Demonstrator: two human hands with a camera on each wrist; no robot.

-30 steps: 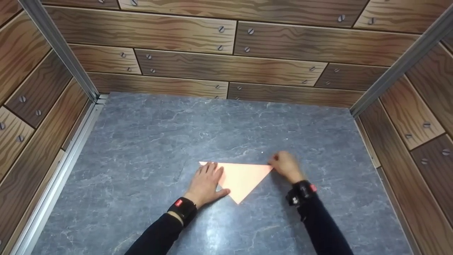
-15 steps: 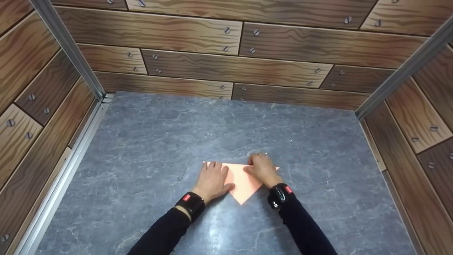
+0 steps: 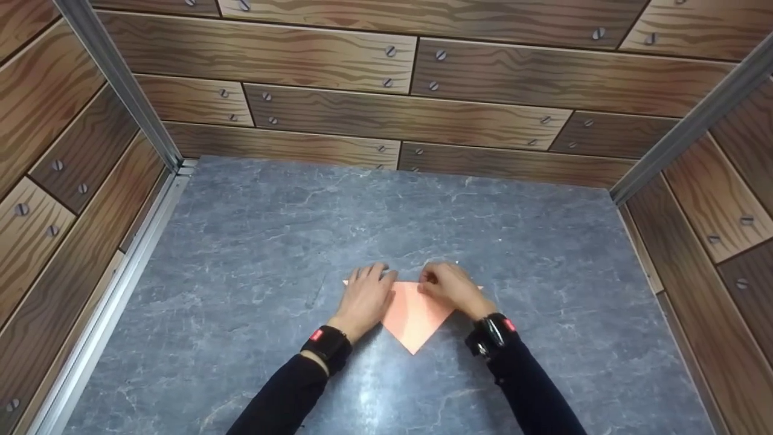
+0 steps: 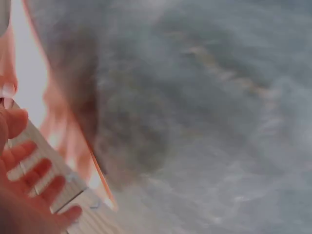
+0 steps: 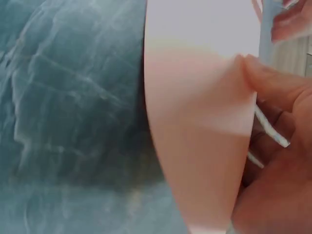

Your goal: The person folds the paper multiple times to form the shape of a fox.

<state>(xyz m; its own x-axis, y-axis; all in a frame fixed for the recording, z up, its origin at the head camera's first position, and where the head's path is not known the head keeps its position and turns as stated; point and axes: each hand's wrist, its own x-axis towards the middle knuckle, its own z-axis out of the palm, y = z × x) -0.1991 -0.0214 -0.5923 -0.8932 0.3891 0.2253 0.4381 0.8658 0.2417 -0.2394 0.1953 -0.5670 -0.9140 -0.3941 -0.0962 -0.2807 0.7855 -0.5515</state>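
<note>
An orange-pink sheet of paper (image 3: pixel 410 320), a triangle in outline, points toward me on the grey marbled surface. My right hand (image 3: pixel 453 287) pinches its far edge. In the right wrist view the right thumb (image 5: pixel 278 85) presses the near face of the paper (image 5: pixel 195 122), with the other fingers curled behind the edge. My left hand (image 3: pixel 365 299) lies over the left part, its fingertips at the far edge. Its fingers (image 4: pixel 51 190) look spread and fairly straight in the left wrist view, beside the bowed, lifted paper (image 4: pixel 53 112). The hands cover both side corners in part.
Wood-plank-patterned walls (image 3: pixel 338 109) enclose the surface (image 3: pixel 290 223) at the back and both sides. Metal posts (image 3: pixel 121 84) stand at the back corners, and a metal rail (image 3: pixel 102 320) runs along the left edge.
My right hand has come left from the right corner to the far edge near the middle. My left hand has shifted slightly toward the far edge, its thumb off the left slanting edge.
</note>
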